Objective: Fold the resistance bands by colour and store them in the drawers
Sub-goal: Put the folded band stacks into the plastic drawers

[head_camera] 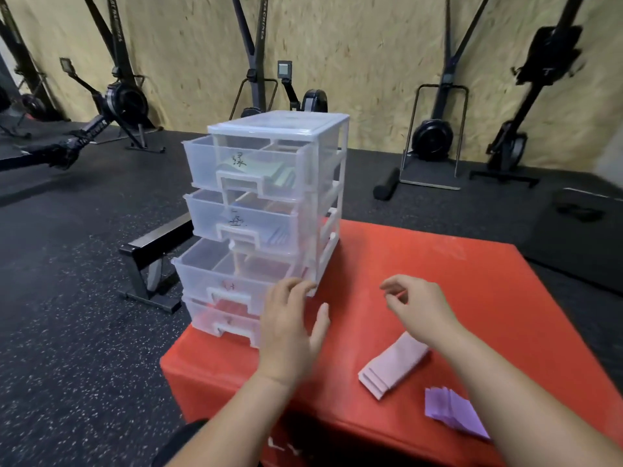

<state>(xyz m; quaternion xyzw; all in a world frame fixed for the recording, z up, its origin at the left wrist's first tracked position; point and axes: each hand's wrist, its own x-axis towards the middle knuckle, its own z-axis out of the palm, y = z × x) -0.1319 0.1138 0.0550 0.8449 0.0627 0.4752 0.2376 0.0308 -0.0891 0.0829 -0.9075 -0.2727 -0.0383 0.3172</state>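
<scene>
A clear plastic drawer unit [332,136] stands on the left part of a red padded box [472,281]. Its drawers are pulled partway out; folded green bands [279,173] lie in the top one and blue bands [278,235] in the second. My left hand [290,318] touches the right front corner of the third drawer [215,274], fingers relaxed. My right hand [416,306] hovers over the box with fingers loosely curled and holds nothing. A folded pink band stack [392,365] and a folded purple band stack [453,414] lie on the box at the near right.
Black rubber gym floor surrounds the box. A low black metal bar stand [148,261] sits to the left of the drawers. Rowing machines [118,106] and ski machines [435,129] line the wooden back wall. A black foam roller [386,183] lies behind.
</scene>
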